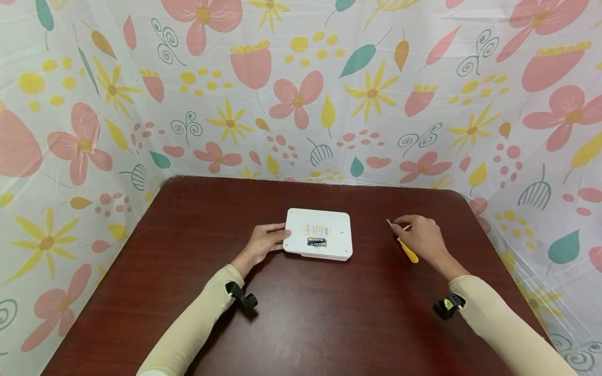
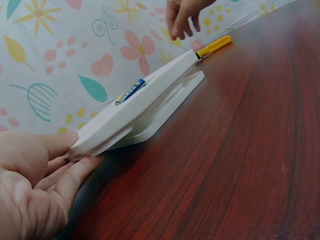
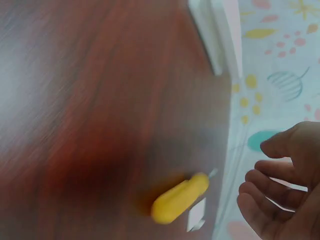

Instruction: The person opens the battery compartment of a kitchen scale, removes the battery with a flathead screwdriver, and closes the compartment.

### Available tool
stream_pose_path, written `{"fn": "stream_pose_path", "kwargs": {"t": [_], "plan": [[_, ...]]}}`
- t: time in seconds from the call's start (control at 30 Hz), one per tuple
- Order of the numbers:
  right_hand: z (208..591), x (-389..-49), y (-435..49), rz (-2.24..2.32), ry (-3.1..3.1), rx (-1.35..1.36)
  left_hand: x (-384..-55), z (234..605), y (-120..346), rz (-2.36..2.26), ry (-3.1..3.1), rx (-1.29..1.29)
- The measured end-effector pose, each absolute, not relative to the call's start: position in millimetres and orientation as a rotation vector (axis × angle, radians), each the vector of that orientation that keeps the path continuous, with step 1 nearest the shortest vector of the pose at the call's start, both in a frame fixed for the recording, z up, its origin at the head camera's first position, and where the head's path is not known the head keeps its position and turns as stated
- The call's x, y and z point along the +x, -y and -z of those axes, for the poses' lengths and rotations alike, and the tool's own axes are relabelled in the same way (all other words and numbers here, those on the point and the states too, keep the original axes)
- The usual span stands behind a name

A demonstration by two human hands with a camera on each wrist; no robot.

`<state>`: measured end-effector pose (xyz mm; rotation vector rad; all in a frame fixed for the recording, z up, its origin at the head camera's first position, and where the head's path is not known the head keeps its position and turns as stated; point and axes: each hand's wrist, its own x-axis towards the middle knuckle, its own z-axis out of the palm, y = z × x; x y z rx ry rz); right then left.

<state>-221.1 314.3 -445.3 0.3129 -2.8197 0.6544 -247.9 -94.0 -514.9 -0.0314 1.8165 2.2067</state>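
A flat white device (image 1: 329, 224), resembling a scale turned upside down, has a printed label, corner screws and blue batteries (image 1: 316, 242) in a recess on its upper face. My left hand (image 1: 263, 240) grips its left edge, thumb on top and fingers below. In the left wrist view, a white plate (image 2: 170, 107) shows beneath the main body. My right hand (image 1: 423, 237) hovers over a yellow-handled screwdriver (image 1: 408, 251) on the table, its fingers loosely bent and holding nothing. Beside the screwdriver lies a small white piece (image 3: 196, 215), blurred in the right wrist view.
The dark red-brown wooden table (image 1: 301, 313) has a glossy top with rounded far corners. A flower-printed curtain (image 1: 301, 104) hangs behind it and along both sides. Black wrist cameras (image 1: 242, 296) are strapped over the beige sleeves (image 1: 197, 318).
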Motion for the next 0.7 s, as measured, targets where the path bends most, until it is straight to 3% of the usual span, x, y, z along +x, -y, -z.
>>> {"fn": "stream_pose_path", "kwargs": {"t": [0.33,0.7], "plan": [[424,-233,-257,-0.744,2.858,0.55,-249,516,94,-2.191,-1.834,-0.046],[436,-246,-210,-0.79,2.857,0.731,-250,518,95,-2.199,-1.819,-0.024]]}}
